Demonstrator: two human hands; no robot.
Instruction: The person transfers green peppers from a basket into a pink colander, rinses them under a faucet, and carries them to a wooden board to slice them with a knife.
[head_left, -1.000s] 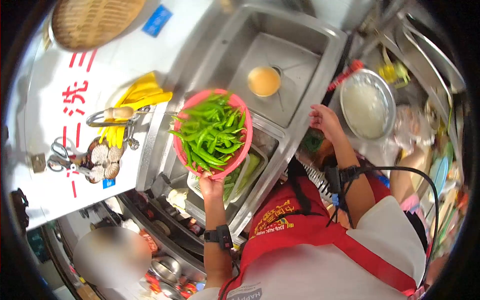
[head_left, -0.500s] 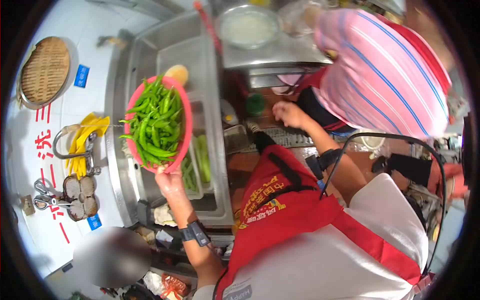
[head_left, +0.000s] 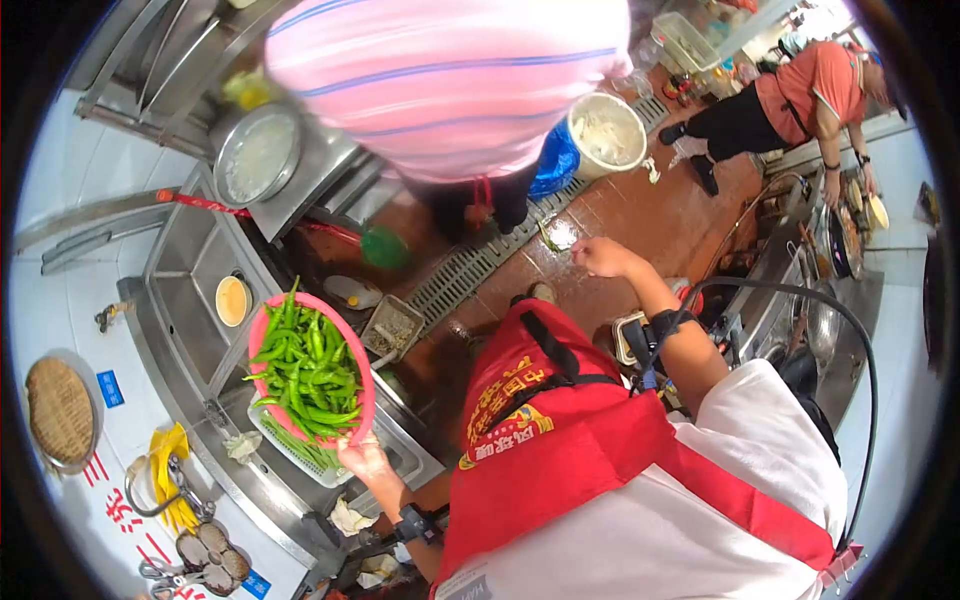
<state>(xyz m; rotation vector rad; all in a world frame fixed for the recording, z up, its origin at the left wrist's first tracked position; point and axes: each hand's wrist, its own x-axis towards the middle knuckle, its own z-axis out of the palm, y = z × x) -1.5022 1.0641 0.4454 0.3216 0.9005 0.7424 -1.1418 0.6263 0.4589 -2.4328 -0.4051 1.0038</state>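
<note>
My left hand [head_left: 364, 458] grips the near rim of a pink plastic basin [head_left: 368, 392], which is tilted over the sink's edge. Long green chilli peppers [head_left: 310, 365] fill it, some sticking out past the rim. Below the basin, partly hidden by it, a white tray [head_left: 340, 478] with green vegetables sits in the sink. My right hand [head_left: 603, 257] hangs out over the floor, fingers loosely bent and apart, holding nothing.
The steel sink [head_left: 190, 290] holds a yellowish bowl [head_left: 234, 300]. A metal basin [head_left: 258, 155] stands on the counter behind. A person in a pink striped shirt [head_left: 450, 80] stands close ahead, beside a white bucket [head_left: 607, 135]. Another person [head_left: 815, 95] works at the far right.
My view has swung rightward. The basin of peppers stays in my left hand, now nearer the sink's front edge. The co-worker in stripes appears farther left, and the second person has come into view.
</note>
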